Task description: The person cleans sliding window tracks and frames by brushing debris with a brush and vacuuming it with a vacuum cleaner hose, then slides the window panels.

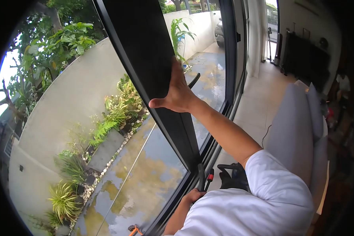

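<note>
My right hand [177, 92] reaches out with its palm against the wide black frame [145, 51] of a glass door or window. Its thumb is spread to the left and its fingers point up along the frame. Just beyond the wrist, a curved black bar [194, 80], perhaps a handle, sticks out. Lower down, close to my body, my left hand [194, 195] is closed around the lower end of a black handle [201, 177]. What the handle belongs to is hidden by my white shirt. Beside it stands a black and red piece [210, 175].
Outside the glass lie a wet patio [133, 177], plants [67, 200] and a pale wall [67, 110]. A floor track [173, 200] runs below the frame. Indoors, a grey sofa [289, 122] stands on the right, with a thin cable [266, 133] on the tiles. Something orange [135, 231] shows at bottom.
</note>
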